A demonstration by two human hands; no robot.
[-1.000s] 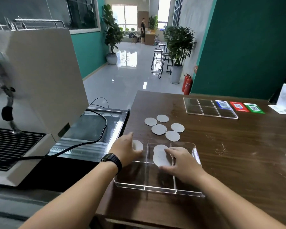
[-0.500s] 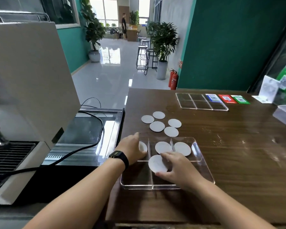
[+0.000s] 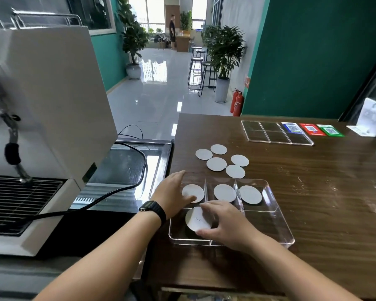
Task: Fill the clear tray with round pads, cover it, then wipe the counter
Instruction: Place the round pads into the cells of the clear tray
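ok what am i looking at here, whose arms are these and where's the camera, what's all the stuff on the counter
There is no robot: the camera sits on a person's head, looking down at their own hands. On the wooden counter lies a clear tray with compartments. Three round pads lie in its far row. The right hand pinches a fourth pad over the near left compartment. The left hand, with a black watch on its wrist, rests at the tray's far left corner. Five loose pads wait behind the tray. Further back lies a flat clear lid.
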